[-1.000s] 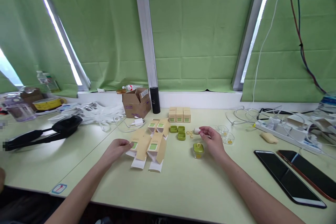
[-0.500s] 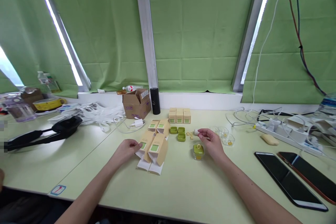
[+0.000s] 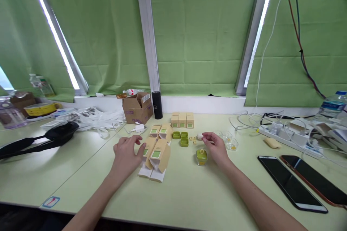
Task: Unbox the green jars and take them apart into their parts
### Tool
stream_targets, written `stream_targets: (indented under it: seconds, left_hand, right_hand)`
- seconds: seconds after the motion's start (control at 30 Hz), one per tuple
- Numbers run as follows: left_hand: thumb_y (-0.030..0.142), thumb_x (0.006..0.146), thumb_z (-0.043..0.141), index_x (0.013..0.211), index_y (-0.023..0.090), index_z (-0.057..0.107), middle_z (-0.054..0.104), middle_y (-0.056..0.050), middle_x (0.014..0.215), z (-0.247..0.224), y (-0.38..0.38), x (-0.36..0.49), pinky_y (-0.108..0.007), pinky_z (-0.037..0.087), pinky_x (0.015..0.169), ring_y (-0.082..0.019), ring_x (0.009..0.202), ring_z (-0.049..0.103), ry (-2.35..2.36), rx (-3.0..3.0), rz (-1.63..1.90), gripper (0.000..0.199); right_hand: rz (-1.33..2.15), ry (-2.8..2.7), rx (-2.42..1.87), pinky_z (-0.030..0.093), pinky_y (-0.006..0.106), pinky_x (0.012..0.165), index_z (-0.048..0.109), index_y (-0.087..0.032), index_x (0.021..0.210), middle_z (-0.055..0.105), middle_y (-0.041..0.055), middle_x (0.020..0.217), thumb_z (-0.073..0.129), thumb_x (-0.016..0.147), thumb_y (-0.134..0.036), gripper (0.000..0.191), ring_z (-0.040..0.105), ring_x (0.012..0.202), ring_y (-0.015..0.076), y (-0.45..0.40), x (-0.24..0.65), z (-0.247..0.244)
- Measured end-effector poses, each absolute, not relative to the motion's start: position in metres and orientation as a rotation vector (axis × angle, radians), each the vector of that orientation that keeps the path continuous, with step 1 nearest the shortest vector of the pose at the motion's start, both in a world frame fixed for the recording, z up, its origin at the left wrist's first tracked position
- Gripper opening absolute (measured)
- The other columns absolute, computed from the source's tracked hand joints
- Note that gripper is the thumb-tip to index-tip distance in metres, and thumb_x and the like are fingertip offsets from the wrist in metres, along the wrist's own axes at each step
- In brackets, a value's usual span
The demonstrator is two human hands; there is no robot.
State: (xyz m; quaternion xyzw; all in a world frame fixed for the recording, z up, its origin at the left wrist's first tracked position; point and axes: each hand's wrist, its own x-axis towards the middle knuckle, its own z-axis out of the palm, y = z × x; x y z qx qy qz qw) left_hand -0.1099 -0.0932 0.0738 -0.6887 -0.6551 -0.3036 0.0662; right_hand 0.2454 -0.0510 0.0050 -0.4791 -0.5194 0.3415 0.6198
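Note:
My left hand (image 3: 127, 154) is raised at the left side of the open cardboard boxes (image 3: 159, 154), its thumb and fingers apart and nothing between them. The boxes have green labels and white flaps spread toward me. My right hand (image 3: 216, 148) pinches a small white cylinder (image 3: 200, 136) at its fingertips. Just left of that hand stands a clear jar with a green lid (image 3: 201, 156). Several green square lids (image 3: 184, 141) and tiny yellow pieces (image 3: 192, 139) lie between the boxes and my right hand. Clear containers (image 3: 232, 143) sit beyond it.
Closed small boxes (image 3: 182, 120) stand at the back beside a black cylinder (image 3: 157, 105) and a brown carton (image 3: 137, 108). Two phones (image 3: 292, 184) lie at the right near a power strip (image 3: 295, 137). At the left are black straps (image 3: 61, 133) and white bags (image 3: 92, 118).
My left hand has lifted slightly off the front boxes and its fingers have spread. My right hand keeps its pinch. The whole view has shifted a little.

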Motion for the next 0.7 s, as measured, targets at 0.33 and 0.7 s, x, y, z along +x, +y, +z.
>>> stream_targets:
  seconds: [0.33, 0.7]
  left_hand:
    - [0.027, 0.08, 0.072, 0.141, 0.021, 0.051, 0.062, -0.016, 0.136, 0.07, -0.1, 0.033, -0.05, 0.046, 0.107, -0.036, 0.133, 0.051, -1.465, -3.005, -0.819, 0.065]
    - [0.035, 0.077, 0.074, 0.114, 0.022, 0.069, 0.072, -0.011, 0.116, 0.04, -0.061, 0.063, -0.041, 0.051, 0.093, -0.032, 0.111, 0.065, -1.597, -3.279, -1.034, 0.039]
  right_hand:
    - [0.731, -1.122, -1.076, 0.047, 0.035, 0.074, 0.07, -0.02, 0.105, 0.075, 0.0072, 0.089, 0.066, 0.084, -0.052, 0.039, 0.067, 0.088, 0.0253, -0.043, 0.254, -0.002]
    - [0.712, -1.098, -1.055, 0.048, 0.034, 0.069, 0.069, -0.02, 0.102, 0.073, 0.0053, 0.083, 0.063, 0.083, -0.041, 0.029, 0.066, 0.082, 0.0236, -0.046, 0.249, 0.004]
